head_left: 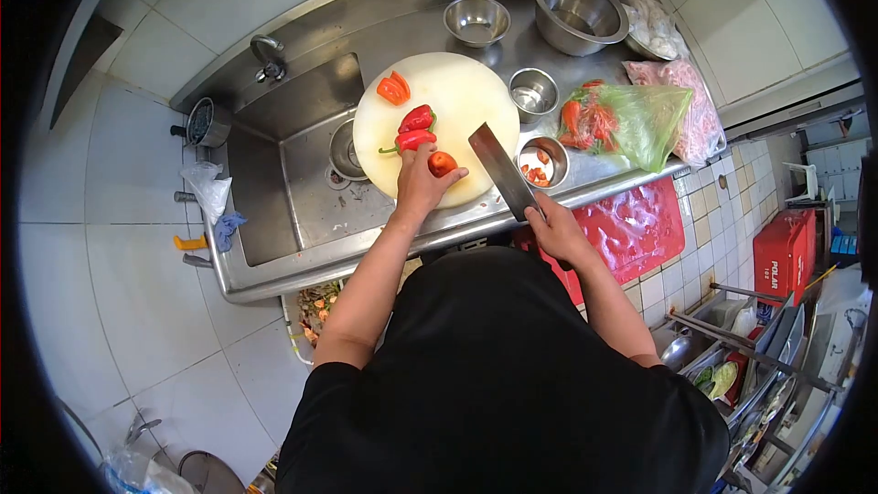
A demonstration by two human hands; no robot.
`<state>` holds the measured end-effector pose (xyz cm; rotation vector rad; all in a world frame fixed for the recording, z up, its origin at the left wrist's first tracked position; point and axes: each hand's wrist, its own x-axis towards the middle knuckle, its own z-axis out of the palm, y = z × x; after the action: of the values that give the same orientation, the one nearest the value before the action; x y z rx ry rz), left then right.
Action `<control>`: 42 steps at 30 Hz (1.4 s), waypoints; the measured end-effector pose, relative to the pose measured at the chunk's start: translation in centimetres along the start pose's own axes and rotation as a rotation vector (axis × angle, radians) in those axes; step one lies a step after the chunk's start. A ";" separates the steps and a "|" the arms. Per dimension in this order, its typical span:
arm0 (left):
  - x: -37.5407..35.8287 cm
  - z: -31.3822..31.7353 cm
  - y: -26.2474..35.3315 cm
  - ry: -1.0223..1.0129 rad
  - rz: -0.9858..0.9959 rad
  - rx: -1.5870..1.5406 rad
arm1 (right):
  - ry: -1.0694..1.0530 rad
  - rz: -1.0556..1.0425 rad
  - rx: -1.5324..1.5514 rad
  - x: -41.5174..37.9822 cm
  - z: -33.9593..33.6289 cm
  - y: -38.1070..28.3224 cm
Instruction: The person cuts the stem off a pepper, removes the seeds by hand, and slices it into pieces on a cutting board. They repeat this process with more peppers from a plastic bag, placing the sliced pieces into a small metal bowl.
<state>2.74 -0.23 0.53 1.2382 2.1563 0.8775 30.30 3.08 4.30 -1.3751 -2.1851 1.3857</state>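
On the round white cutting board [476,101], my left hand [422,185] has its fingers around a red pepper [443,163], whose cut side faces up. Two red peppers with green stems [417,119] lie just beyond it. An orange-red pepper piece [393,89] is near the board's far left edge. My right hand [559,233] grips the handle of a broad cleaver [501,169], its blade slanting up and left over the board's right edge. Beside the blade stands a small steel bowl [562,148] holding small red pieces [538,167].
A sink [306,165] with a faucet [268,59] lies left of the board. Steel bowls [476,21] and a large pot [581,14] stand behind. At the right are a green bag [649,119] with red peppers and a pink bag [697,114].
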 end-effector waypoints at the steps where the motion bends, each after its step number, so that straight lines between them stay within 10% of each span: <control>1: -0.1 -0.2 0.0 -0.037 0.015 0.056 | 0.036 -0.053 -0.013 0.1 0.2 0.5; 8: 0.7 0.0 -4.7 -0.087 0.392 -0.147 | 0.027 -0.018 -0.047 -1.1 -0.9 -1.3; 14: 0.2 0.2 -2.0 -0.094 0.114 -0.080 | 0.009 -0.132 -0.178 -2.4 -1.1 -3.8; 42: -0.3 0.1 -2.3 -0.105 0.117 -0.144 | -0.060 -0.149 -0.481 -3.0 0.8 -3.6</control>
<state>1.62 -1.36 -1.21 1.3176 1.9198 0.9753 29.27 -0.20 7.58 -1.2797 -2.7179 0.8931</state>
